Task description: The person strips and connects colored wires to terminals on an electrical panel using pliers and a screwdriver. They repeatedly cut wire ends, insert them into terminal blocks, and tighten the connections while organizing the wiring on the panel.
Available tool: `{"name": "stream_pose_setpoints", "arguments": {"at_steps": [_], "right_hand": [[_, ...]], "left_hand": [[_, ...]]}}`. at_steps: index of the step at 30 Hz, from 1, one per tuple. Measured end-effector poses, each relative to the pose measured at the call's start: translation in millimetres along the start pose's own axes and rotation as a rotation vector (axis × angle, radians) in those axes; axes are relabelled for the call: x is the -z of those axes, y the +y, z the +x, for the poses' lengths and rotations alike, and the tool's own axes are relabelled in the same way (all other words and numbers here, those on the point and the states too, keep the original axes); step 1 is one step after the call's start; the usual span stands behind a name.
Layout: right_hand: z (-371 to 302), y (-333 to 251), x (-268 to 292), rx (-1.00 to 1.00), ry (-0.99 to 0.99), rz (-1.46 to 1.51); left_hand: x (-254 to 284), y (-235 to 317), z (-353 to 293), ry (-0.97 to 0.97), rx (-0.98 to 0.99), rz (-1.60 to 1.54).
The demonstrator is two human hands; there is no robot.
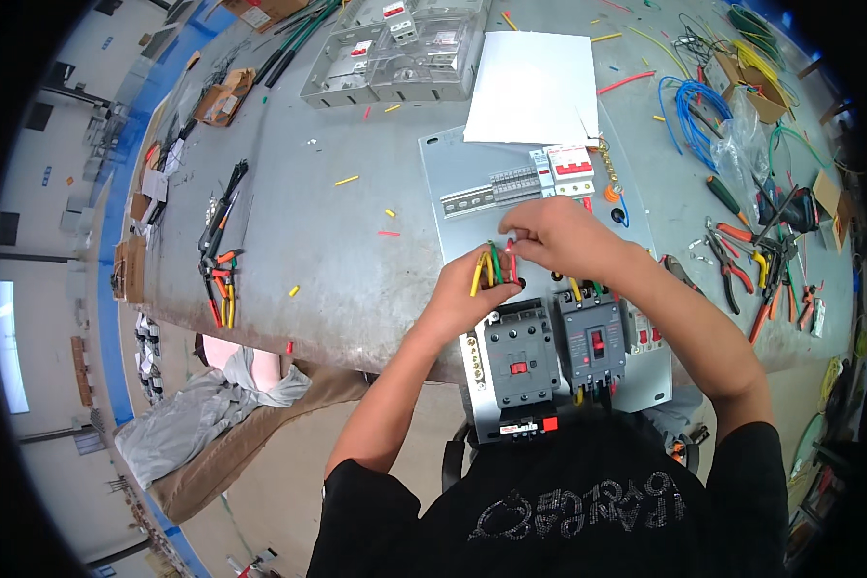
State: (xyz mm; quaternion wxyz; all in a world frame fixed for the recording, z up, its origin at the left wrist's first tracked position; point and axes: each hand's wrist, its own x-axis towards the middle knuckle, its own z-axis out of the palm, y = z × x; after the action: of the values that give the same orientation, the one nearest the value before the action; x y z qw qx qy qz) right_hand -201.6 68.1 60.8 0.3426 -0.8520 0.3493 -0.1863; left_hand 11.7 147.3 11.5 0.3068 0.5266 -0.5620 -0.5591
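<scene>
My left hand (pixel 460 292) is closed around a short bundle of yellow, green and red wires (pixel 492 262) that stand up beside its fingers. My right hand (pixel 564 236) reaches in from the other side, its fingertips pinched on the red wire (pixel 512 258). Both hands are over a grey metal mounting plate (pixel 435 154). Just below them on the plate sit a dark grey contactor (pixel 520 358) and a moulded-case circuit breaker (pixel 595 339) with a red toggle. Farther up are a slotted rail (pixel 467 200), a terminal block (pixel 515 185) and a white breaker with red levers (pixel 570 166).
A white sheet (pixel 533 87) overlaps the plate's far edge, next to clear-lidded grey boxes (pixel 395 63). Pliers (pixel 730 270) and a blue wire coil (pixel 698 111) lie at right. More hand tools (pixel 220 246) lie at left. Wire scraps dot the table (pixel 347 289).
</scene>
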Motion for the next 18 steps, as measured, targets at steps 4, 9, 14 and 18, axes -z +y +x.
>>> {"name": "stream_pose_setpoints", "arguments": {"at_steps": [4,9,14,18], "right_hand": [[4.6,10.7,-5.0,-0.124,-0.130,-0.052],[1.1,0.8,-2.2,-0.091,-0.198,0.107],[-18.8,-3.4,1.9,0.084,-0.084,0.077],[-18.5,8.9,1.2,0.115,-0.054,0.127]], "left_hand": [[-3.4,2.5,1.2,0.027,0.005,0.169],[-7.9,2.2,-3.9,0.076,0.025,0.158],[-9.1,-3.2,3.8,0.117,-0.003,0.312],[-10.8,-8.6,7.7,0.103,-0.027,0.240]]}}
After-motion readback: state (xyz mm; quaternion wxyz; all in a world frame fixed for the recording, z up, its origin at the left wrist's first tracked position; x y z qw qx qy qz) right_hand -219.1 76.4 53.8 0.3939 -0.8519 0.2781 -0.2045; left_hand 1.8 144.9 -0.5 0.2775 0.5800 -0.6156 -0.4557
